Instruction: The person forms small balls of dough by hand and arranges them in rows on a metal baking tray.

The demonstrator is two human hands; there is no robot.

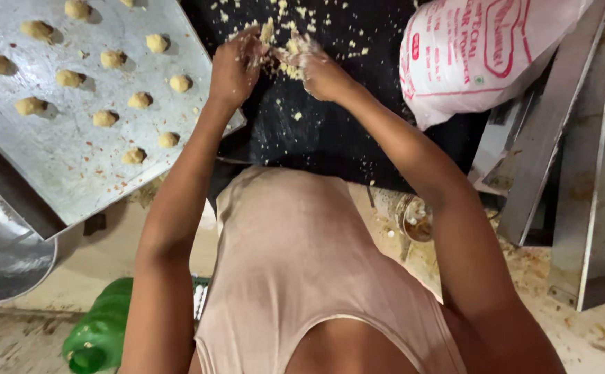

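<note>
Beige vest (302, 277) fills the lower frame; above it, yellow dough (283, 52) is pinched between left hand (235, 66) and right hand (320, 69), fingers curled, beside the tray (74, 159) at upper left.

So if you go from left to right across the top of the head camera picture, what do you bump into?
Metal tray with dough balls → left hand → crumbly dough → right hand → white sack → metal panels.

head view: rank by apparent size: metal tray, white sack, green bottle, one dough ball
1. metal tray
2. white sack
3. green bottle; nearer the camera, so its true size is unsure
4. dough ball, clearly smallest
</note>
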